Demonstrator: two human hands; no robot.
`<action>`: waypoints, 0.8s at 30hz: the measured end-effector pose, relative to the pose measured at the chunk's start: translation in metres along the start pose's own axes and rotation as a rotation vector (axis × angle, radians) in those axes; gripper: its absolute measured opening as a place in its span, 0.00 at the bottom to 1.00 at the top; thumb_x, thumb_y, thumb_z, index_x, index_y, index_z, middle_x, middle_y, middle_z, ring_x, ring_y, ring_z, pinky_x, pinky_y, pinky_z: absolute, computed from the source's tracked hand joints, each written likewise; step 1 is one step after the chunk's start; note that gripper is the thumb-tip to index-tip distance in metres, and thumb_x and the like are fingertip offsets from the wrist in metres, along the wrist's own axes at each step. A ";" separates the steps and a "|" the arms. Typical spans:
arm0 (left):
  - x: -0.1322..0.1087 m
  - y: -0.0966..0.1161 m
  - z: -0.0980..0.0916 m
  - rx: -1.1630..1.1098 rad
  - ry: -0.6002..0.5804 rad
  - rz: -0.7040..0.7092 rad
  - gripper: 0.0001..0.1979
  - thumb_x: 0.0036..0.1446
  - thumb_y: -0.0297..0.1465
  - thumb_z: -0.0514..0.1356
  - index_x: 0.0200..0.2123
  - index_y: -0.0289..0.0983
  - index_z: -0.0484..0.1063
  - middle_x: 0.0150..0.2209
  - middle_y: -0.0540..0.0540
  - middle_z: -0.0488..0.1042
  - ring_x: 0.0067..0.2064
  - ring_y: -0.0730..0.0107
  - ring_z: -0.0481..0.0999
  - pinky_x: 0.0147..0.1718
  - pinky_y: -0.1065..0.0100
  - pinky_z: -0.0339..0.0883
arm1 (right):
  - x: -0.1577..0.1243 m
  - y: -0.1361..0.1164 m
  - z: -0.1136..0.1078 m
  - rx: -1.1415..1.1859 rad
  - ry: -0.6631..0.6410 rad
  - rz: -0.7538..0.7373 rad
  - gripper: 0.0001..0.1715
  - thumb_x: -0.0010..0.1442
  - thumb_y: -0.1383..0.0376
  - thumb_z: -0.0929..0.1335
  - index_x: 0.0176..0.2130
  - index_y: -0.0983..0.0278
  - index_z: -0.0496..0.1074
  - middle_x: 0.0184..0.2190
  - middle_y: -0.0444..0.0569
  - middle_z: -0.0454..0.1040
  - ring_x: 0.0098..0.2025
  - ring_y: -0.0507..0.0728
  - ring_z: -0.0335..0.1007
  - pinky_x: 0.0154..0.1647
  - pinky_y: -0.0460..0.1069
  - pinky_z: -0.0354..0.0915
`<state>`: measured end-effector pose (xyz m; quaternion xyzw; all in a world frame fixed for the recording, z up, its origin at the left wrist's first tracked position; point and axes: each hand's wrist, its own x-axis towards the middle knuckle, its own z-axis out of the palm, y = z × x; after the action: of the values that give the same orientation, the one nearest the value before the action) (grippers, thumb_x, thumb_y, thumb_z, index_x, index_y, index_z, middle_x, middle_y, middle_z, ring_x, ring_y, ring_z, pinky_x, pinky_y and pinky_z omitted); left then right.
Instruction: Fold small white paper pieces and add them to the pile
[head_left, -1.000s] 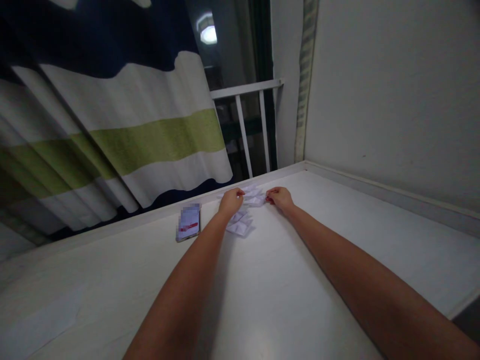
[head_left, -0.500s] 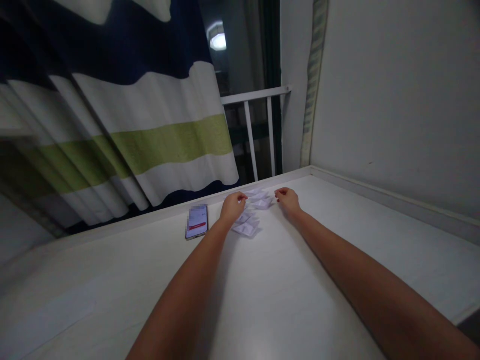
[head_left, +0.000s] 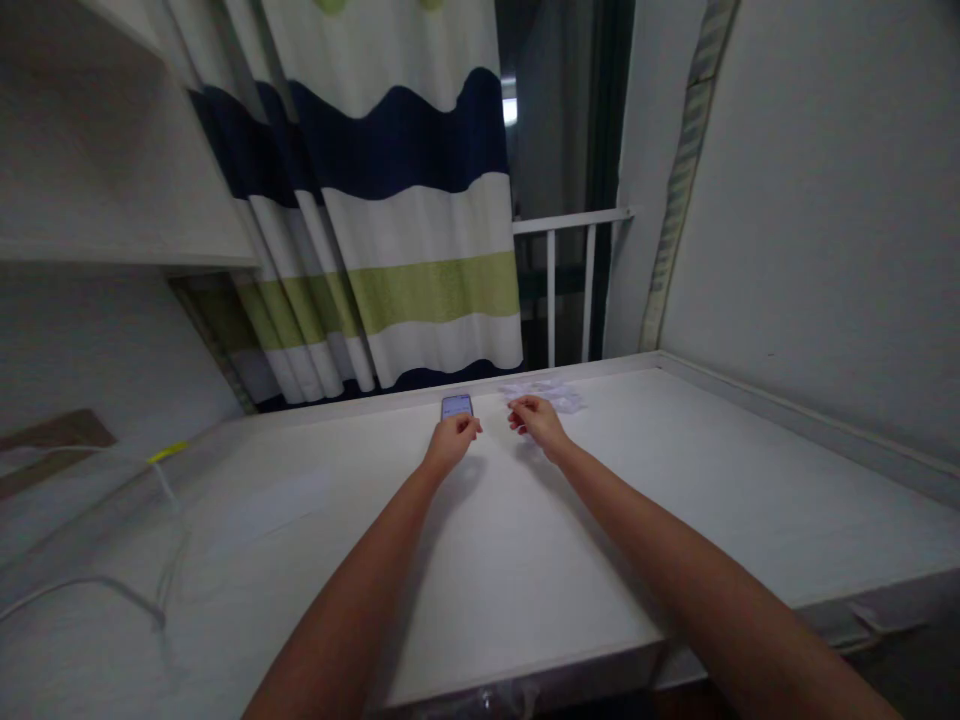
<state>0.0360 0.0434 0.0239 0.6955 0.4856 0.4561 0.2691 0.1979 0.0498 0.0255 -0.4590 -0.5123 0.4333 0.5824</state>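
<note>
My left hand hovers over the white tabletop just in front of a phone, covering its lower part. Its fingers are curled together, and no object shows in them. A short gap to the right, my right hand has thumb and fingers drawn together, also with nothing visible between them. Behind and beside the right hand lie several folded white paper pieces, grouped near the back edge. The right hand hides some of them.
A flat white sheet lies on the left of the table. Pale cables run at the far left, under a shelf. A striped curtain and a white railing stand behind the table's raised back rim.
Both hands have drawn back from the folded papers and moved closer together, the left now in front of the phone. The view has shifted left, bringing the shelf and the table's front edge into sight.
</note>
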 end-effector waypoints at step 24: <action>-0.044 -0.041 -0.029 0.118 0.034 0.011 0.08 0.45 0.27 0.53 0.29 0.35 0.70 0.24 0.48 0.70 0.28 0.73 0.67 0.30 0.71 0.60 | -0.027 0.056 0.019 -0.382 -0.329 -0.180 0.13 0.47 0.58 0.62 0.22 0.65 0.65 0.13 0.41 0.64 0.17 0.48 0.57 0.20 0.44 0.54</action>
<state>-0.0128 0.0170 -0.0131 0.7051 0.5120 0.4399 0.2170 0.1742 0.0362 -0.0334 -0.4366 -0.7112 0.3438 0.4305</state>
